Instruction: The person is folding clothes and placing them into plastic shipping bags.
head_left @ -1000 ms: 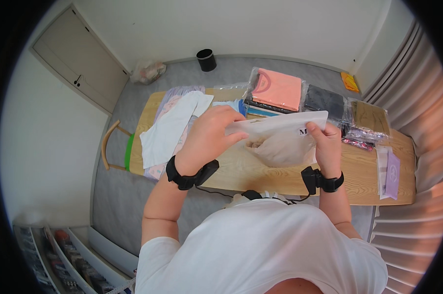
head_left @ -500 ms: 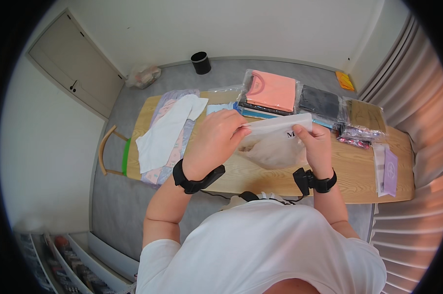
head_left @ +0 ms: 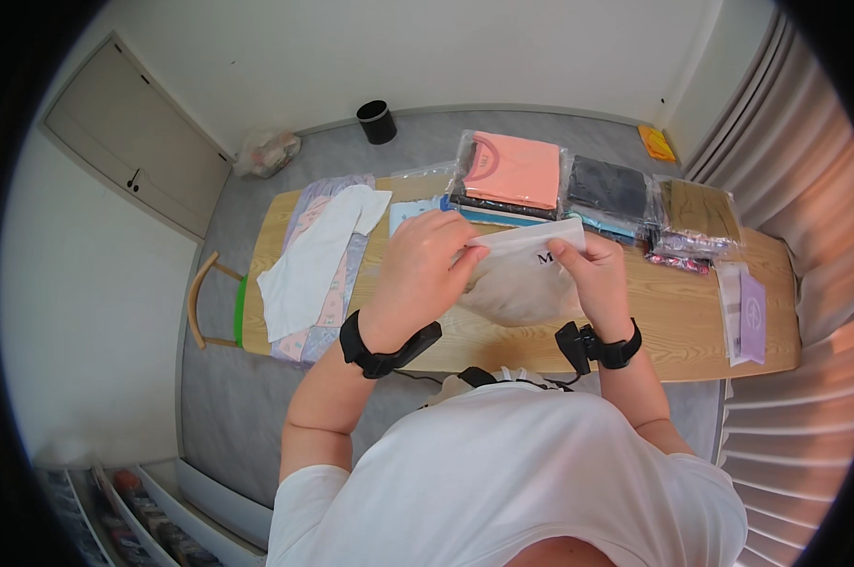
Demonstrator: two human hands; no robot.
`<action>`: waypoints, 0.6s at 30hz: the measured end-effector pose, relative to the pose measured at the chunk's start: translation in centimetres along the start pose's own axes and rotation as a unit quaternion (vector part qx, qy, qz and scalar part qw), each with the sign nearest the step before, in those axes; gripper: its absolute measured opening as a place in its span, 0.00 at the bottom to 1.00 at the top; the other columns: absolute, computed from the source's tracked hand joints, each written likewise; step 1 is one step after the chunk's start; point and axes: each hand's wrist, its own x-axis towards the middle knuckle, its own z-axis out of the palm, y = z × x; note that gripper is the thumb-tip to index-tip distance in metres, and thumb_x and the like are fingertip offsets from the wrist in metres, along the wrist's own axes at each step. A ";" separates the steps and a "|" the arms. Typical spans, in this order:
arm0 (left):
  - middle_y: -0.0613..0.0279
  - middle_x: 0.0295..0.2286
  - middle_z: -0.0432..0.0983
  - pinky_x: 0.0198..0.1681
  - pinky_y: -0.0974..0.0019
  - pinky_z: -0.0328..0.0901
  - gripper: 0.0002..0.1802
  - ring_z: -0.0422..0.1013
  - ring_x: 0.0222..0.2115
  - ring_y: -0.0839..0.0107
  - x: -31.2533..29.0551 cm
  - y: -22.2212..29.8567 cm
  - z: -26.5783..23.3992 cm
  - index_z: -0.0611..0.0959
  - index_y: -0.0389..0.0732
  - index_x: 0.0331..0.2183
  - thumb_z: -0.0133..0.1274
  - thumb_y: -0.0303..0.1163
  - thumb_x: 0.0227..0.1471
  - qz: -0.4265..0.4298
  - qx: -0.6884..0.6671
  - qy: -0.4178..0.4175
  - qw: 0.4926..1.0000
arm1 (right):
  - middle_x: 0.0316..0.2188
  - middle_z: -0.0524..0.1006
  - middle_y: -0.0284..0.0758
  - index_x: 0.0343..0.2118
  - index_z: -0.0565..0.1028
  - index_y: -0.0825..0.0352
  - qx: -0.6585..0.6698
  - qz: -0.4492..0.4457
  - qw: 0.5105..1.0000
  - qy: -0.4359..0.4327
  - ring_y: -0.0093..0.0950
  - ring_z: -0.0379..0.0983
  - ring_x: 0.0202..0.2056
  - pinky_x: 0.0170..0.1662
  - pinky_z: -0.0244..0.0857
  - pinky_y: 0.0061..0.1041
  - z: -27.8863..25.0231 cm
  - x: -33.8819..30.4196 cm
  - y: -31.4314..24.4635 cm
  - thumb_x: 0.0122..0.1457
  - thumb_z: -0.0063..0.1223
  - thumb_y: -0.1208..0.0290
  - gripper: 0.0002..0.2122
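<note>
A translucent frosted plastic bag [head_left: 517, 288] with a white band along its top edge hangs in front of me over the table. My left hand [head_left: 419, 269] pinches the left end of that top edge between thumb and fingers. At the right end, my right hand [head_left: 600, 282] grips the edge with its thumb pressed on the front, beside dark print. A pale, beige-looking shape shows through the bag; I cannot tell whether it is inside. To the left, a white short-sleeved shirt [head_left: 314, 260] lies spread over pastel patterned cloth [head_left: 331, 307].
On the wooden table [head_left: 663, 335], bagged folded garments stand in stacks: salmon pink [head_left: 512, 170], dark [head_left: 608, 186] and olive brown [head_left: 699, 210]. A lilac packet [head_left: 752, 317] lies at the right end. A chair [head_left: 221, 298] stands left; a black bin [head_left: 377, 123] is on the floor beyond.
My hands have come slightly closer together along the bag's top edge. The whole view has shifted a little. Both hands keep their hold, and the clothes on the table stay put.
</note>
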 end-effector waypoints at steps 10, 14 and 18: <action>0.60 0.24 0.73 0.33 0.63 0.57 0.06 0.68 0.28 0.61 0.5 1.1 0.7 0.78 0.38 0.25 0.58 0.28 0.40 0.024 0.042 0.011 0.999 | 0.22 0.76 0.26 0.30 0.79 0.71 -0.023 0.025 0.999 -0.003 0.12 0.66 0.25 0.27 0.60 0.15 0.3 -0.1 0.6 0.52 0.58 0.72 0.07; 0.60 0.24 0.73 0.32 0.62 0.57 0.07 0.67 0.28 0.61 1.0 2.0 1.0 0.77 0.37 0.24 0.58 0.28 0.40 0.041 -0.004 0.023 0.999 | 0.22 0.75 0.25 0.30 0.79 0.71 -0.028 0.033 0.999 -0.011 0.12 0.65 0.25 0.27 0.59 0.15 0.7 -0.3 0.2 0.52 0.57 0.73 0.07; 0.60 0.24 0.73 0.33 0.62 0.57 0.08 0.68 0.28 0.60 1.0 1.7 1.6 0.77 0.37 0.25 0.58 0.28 0.40 0.035 0.028 0.032 0.999 | 0.21 0.75 0.24 0.31 0.79 0.71 -0.030 0.006 0.999 -0.015 0.11 0.64 0.24 0.26 0.58 0.15 1.0 -0.3 0.9 0.53 0.57 0.72 0.07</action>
